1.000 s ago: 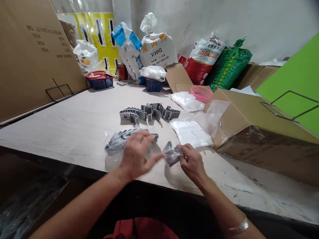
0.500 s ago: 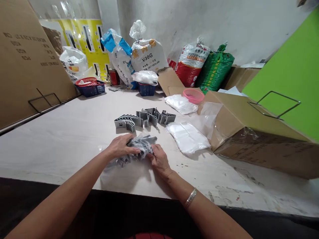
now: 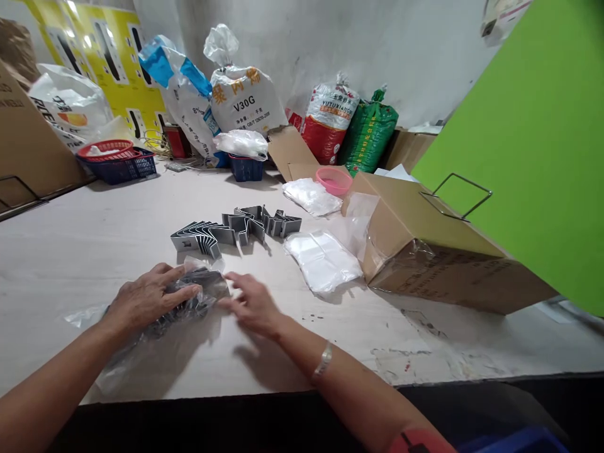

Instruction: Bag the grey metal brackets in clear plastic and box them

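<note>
A clear plastic bag of grey metal brackets [image 3: 195,305] lies near the table's front edge, its outline crumpled. My left hand [image 3: 146,299] grips it from above, with the thumb and fingers on either side of the top. At the bag's right end is my right hand [image 3: 252,305], slightly blurred, its fingers apart; whether its fingertips touch the plastic I cannot tell. Just beyond the bag, several loose bent metal brackets [image 3: 201,236] stand nested in a row. More brackets [image 3: 278,223] extend that row to the right.
White plastic bags lie in a flat stack [image 3: 323,261] to the right, beside a cardboard box [image 3: 425,251] on its side. Farther back are a pink basket [image 3: 334,180], a blue basket [image 3: 246,168] and filled sacks [image 3: 245,100]. A red basket [image 3: 106,150] sits at the left.
The view has turned to the right. The bag of brackets is now farther left relative to the loose brackets, with my left hand on it. My right hand has drawn back from its grip.
</note>
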Demonstrator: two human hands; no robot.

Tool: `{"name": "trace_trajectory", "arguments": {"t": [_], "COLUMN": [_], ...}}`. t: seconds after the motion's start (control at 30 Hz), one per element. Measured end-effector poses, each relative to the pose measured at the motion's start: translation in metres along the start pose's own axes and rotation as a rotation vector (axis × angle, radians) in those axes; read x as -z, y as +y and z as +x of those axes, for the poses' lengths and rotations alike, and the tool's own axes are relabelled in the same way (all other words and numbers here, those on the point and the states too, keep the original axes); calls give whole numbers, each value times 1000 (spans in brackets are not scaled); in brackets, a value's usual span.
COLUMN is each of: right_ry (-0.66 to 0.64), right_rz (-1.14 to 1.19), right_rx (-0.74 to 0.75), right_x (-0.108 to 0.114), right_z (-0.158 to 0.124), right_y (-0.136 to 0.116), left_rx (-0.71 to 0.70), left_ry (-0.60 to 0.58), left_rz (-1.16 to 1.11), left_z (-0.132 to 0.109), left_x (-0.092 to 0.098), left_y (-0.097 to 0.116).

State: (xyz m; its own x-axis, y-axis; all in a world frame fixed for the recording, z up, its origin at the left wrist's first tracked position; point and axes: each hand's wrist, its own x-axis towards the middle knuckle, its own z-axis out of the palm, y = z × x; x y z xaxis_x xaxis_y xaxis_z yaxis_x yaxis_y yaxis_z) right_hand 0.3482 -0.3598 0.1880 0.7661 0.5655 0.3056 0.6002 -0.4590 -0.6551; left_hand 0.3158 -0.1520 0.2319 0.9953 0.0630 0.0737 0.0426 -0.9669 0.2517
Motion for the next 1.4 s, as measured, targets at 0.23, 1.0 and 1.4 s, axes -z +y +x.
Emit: {"name": "trace_trajectory", "arguments": {"t": [0.23, 1.0, 1.4], "right_ry": [242, 291, -128], "right_rz": [-771, 266, -483], "right_rx": [-498, -442, -441], "right_x": [85, 96, 120], "right_z": [-45, -86, -26], "right_y": [73, 58, 106], "left_rx": [11, 536, 335], "left_ry": [-81, -485, -647], "left_rz": [248, -1248, -1049], "left_z": [0, 5, -9], "left_x": [11, -78, -52], "left_y": [13, 180, 144]}}
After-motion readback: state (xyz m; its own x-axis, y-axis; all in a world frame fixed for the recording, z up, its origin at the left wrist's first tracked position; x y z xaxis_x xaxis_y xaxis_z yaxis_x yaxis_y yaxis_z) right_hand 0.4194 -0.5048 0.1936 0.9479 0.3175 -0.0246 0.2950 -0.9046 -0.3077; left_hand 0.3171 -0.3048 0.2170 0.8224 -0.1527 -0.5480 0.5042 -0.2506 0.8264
